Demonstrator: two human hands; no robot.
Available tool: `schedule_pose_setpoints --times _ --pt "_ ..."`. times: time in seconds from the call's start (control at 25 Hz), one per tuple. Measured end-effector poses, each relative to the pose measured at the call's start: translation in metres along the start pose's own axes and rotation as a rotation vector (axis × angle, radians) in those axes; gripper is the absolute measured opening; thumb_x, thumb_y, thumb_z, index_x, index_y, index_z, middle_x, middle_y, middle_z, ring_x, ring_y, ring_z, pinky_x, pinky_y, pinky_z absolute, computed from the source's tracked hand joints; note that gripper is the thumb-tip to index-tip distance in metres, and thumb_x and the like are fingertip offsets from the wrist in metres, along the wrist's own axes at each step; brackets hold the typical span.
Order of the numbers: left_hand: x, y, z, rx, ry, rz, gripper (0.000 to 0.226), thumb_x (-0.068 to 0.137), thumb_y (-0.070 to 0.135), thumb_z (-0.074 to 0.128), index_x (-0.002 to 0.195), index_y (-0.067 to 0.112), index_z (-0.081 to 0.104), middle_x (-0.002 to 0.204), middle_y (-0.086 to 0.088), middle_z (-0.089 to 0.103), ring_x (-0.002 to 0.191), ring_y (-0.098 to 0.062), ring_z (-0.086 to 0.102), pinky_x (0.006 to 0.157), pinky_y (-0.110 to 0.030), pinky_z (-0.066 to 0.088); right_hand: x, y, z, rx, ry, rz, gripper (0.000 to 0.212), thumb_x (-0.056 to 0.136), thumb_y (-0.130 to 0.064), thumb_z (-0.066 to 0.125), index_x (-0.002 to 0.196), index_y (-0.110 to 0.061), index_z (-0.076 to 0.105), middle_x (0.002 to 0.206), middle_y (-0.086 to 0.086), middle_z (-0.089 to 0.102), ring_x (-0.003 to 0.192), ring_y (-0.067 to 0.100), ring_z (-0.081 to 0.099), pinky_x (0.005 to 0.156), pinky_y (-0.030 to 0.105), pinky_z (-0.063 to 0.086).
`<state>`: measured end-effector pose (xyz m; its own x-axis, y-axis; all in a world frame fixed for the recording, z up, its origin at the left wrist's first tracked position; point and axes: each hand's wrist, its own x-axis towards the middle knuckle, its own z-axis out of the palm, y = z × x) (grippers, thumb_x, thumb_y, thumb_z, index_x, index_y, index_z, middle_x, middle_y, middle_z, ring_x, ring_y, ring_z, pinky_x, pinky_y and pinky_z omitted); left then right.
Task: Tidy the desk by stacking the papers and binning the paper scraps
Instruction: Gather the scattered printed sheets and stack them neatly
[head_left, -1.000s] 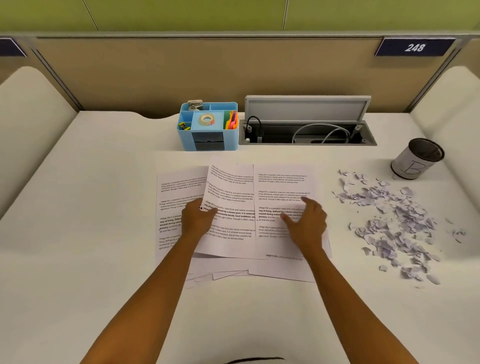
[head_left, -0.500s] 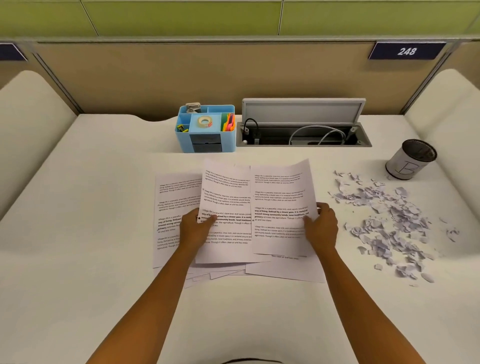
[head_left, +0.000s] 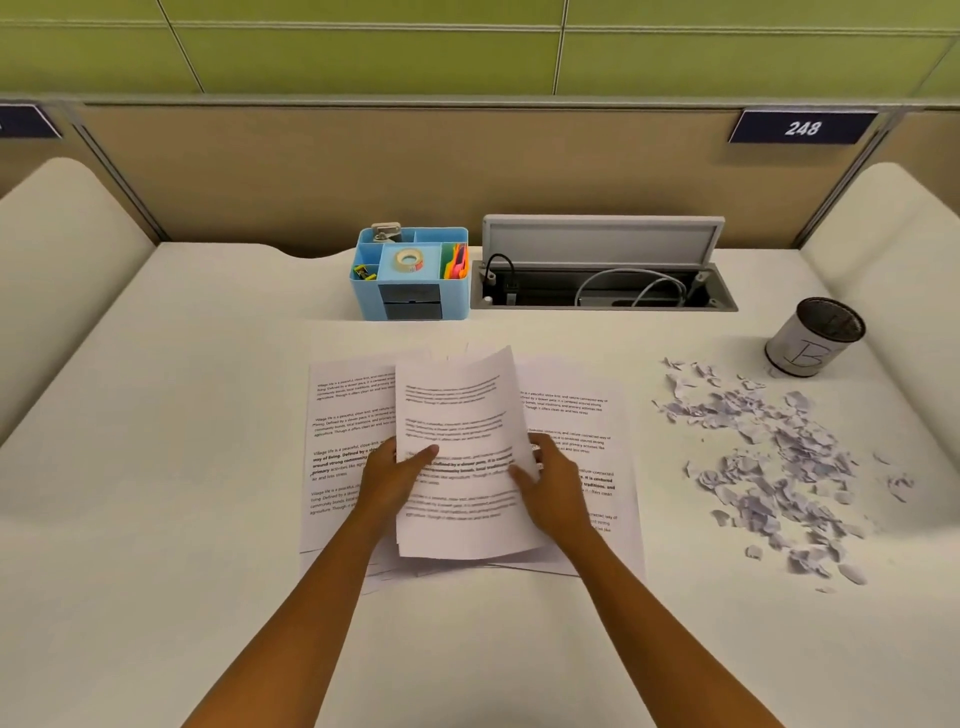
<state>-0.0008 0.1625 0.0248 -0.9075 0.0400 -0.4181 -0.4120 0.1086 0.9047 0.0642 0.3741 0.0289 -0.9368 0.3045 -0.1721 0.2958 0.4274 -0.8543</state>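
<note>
At frame centre, the left hand (head_left: 392, 480) and right hand (head_left: 551, 486) pinch the two side edges of a printed sheet (head_left: 460, 447), thumbs on top; its upper part curls up off the desk (head_left: 156, 467). Under it, more papers (head_left: 348, 415) lie fanned out left and right, some corners poking out at the lower edge. Right of centre, scraps (head_left: 769, 462) lie scattered in a loose heap, well apart from the papers. Just above the heap, at the right edge, stands the bin (head_left: 813, 338), a mesh cup marked B. Upper centre holds a blue organiser (head_left: 413, 273) beside an open cable tray (head_left: 602, 280)
</note>
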Motion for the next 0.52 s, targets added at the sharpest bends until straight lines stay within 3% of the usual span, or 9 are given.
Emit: schedule_pose_setpoints --times 0.16,0.24,0.32,0.52 --pt "0.002 -0.002 -0.008 0.061 -0.004 0.021 0.036 0.087 0.01 0.074 0.121 0.017 0.066 0.117 -0.003 0.072 0.1 -0.019 0.07 0.09 -0.04 0.056 0.0 -0.002 0.007 0.036 -0.045 0.012 0.04 0.092 -0.026 0.065 0.13 -0.02 0.052 0.11 -0.002 0.066 0.092 0.014 0.065 0.073 0.019 0.052" --pt "0.003 0.0 -0.019 0.081 0.013 0.053 0.039 0.087 0.011 0.074 0.125 0.015 0.065 0.118 -0.004 0.071 0.102 -0.021 0.069 0.093 -0.043 0.056 0.002 0.002 0.0 0.041 0.052 0.008 0.038 0.091 -0.025 0.067 0.127 -0.017 0.055 0.107 -0.002 0.065 0.099 0.018 0.064 0.084 0.03 0.054" --pt "0.004 0.002 -0.034 0.075 0.035 0.069 0.039 0.086 0.013 0.075 0.124 0.016 0.066 0.116 -0.003 0.072 0.1 -0.021 0.07 0.089 -0.042 0.057 0.005 0.012 -0.01 -0.118 0.201 0.029 0.046 0.088 -0.026 0.071 0.129 -0.015 0.054 0.122 0.004 0.059 0.117 0.023 0.053 0.101 0.039 0.045" --pt "0.006 0.006 -0.084 0.032 0.064 0.069 0.038 0.085 0.017 0.077 0.122 0.017 0.067 0.11 -0.001 0.075 0.095 -0.024 0.074 0.084 -0.043 0.06 0.011 0.023 -0.031 -0.43 0.339 0.262 0.079 0.073 -0.044 0.081 0.136 -0.017 0.043 0.142 0.012 0.04 0.132 0.034 0.033 0.105 0.051 0.032"
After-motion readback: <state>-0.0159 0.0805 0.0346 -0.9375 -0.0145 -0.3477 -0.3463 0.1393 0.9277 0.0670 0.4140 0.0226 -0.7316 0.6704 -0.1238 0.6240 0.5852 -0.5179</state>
